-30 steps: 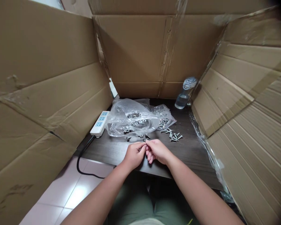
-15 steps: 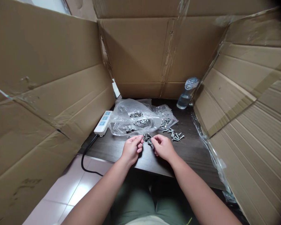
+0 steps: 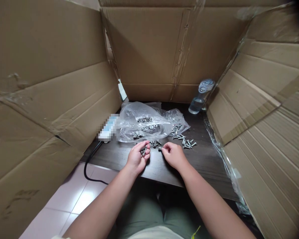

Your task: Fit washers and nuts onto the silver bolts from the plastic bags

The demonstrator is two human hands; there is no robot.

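Note:
My left hand point(image 3: 137, 157) is turned partly palm up, its fingers curled around a few small metal screws point(image 3: 143, 151). To its right, my right hand point(image 3: 173, 154) is closed in a pinch, thumb and forefinger touching a small dark metal piece point(image 3: 159, 149) at the tabletop. Small dark fasteners point(image 3: 154, 144) lie between and just beyond the hands. Behind them rests an open clear plastic bag point(image 3: 129, 116) with nuts and washers point(image 3: 149, 127) in it. A second clear bag point(image 3: 174, 116) holds silver screws, and several loose screws point(image 3: 188, 144) lie before it.
A white power strip point(image 3: 109, 127), partly pixelated, sits at the left with a black cable point(image 3: 86, 171) hanging over the table edge. A water bottle point(image 3: 198, 99) stands at the back right. Cardboard walls point(image 3: 144, 49) enclose the dark table point(image 3: 204, 166) on three sides.
My left hand has rolled palm up and loosened, showing the screws in it. My right hand stays pinched, near the small dark piece. The view has shifted slightly.

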